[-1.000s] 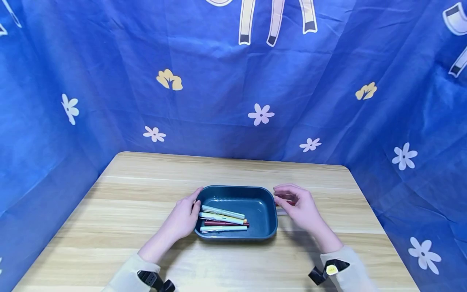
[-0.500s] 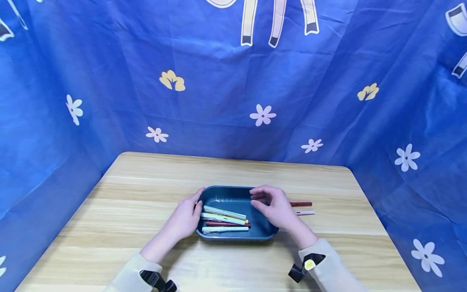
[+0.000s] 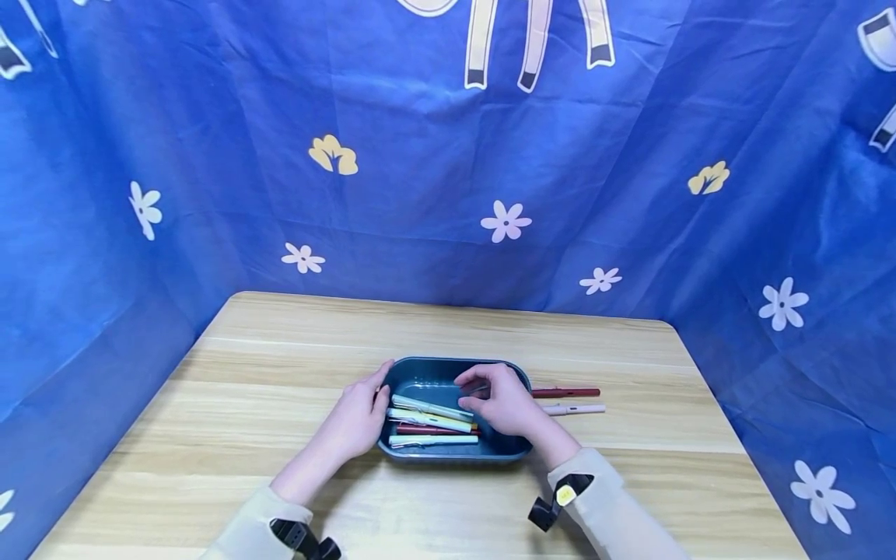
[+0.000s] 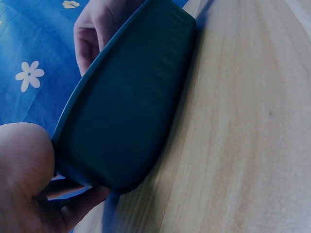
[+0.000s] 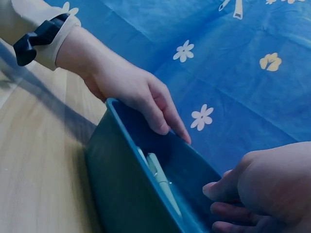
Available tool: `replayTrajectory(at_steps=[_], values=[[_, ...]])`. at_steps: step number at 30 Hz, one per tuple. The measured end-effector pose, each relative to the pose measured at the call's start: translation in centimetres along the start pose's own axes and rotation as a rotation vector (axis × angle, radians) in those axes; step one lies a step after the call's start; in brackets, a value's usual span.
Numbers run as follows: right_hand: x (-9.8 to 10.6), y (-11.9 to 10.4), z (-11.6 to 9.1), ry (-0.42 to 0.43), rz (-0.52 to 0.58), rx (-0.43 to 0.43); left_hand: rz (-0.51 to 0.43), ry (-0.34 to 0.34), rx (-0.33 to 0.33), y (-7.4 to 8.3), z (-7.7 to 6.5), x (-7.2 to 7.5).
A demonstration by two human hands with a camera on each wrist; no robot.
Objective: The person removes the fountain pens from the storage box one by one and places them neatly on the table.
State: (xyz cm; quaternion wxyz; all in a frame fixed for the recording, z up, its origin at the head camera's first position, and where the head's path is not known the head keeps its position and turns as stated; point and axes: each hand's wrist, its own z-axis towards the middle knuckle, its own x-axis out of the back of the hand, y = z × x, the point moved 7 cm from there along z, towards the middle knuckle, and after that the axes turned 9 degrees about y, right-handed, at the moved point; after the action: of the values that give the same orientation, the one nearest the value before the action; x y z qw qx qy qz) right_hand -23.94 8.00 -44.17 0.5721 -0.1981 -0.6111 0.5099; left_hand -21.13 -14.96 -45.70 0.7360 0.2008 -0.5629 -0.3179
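A dark teal rectangular bin [image 3: 455, 457] stands on the table. My left hand [image 3: 357, 412] grips its left end, thumb over the rim and fingers along the outside wall. Several capped pens lie inside at the left, among them a pale green pen [image 3: 430, 406], a dark red pen [image 3: 413, 429] and a light blue pen [image 3: 437, 440]. Over the bin's right half, my right hand [image 3: 504, 400] has its fingers bent and spread, fingertips close to the pale green pen's right end. The right wrist view shows the gap between thumb and fingers with nothing held.
To the right of the bin, another red pen [image 3: 570, 393] and a pale lilac pen [image 3: 577, 409] lie side by side on the wooden table [image 3: 280, 373]. Blue printed cloth [image 3: 420, 194] hangs behind the table and at both sides.
My right hand has come away from the red and lilac pens on the table and moved left over the bin. My left hand keeps its grip on the bin.
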Motion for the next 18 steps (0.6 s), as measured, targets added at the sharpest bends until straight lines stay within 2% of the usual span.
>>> replayTrajectory(at_steps=[10, 18], values=[[-1.8, 0.6, 0.6, -0.090, -0.109, -0.004, -0.009, 0.006, -0.008, 0.0, 0.1, -0.1], [-2.8, 0.6, 0.7, -0.122, -0.197, -0.006, -0.017, 0.004, -0.002, 0.0, 0.1, 0.0]])
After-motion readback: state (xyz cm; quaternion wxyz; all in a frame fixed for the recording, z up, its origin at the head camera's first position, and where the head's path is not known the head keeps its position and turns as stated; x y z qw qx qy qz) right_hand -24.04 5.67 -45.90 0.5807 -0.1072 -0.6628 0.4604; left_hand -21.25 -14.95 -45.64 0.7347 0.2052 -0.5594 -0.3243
